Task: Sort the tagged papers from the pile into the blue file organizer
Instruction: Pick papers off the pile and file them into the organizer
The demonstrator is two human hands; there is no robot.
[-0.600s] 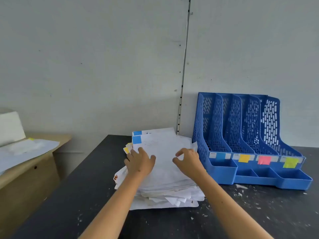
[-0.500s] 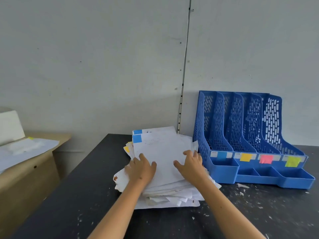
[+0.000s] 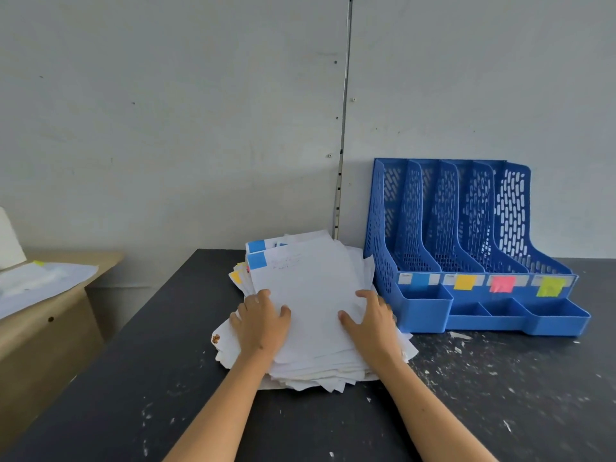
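Observation:
A messy pile of white papers (image 3: 313, 295) lies on the black table (image 3: 133, 378). The top sheet carries a blue tag (image 3: 256, 261) at its far left corner; a second blue tag (image 3: 256, 245) and a yellow tag (image 3: 236, 277) peek out below. My left hand (image 3: 263, 325) rests on the pile's left side, thumb on the top sheet. My right hand (image 3: 370, 325) presses flat on the right side. The blue file organizer (image 3: 383, 228) stands just right of the pile, its four slots empty and marked blue (image 3: 419, 280), yellow (image 3: 465, 282), pink (image 3: 501, 284) and lime (image 3: 550, 286).
The organizer backs onto a grey wall (image 3: 200, 128). White paper scraps (image 3: 460, 336) speckle the table in front of it. A lower wooden cabinet (image 3: 40, 328) at the left holds loose sheets (image 3: 40, 281). The organizer's front trays (image 3: 500, 311) hold nothing.
My right hand's raised, curled fingers came down and now lie flat on the pile's right side. The left hand has stayed in place.

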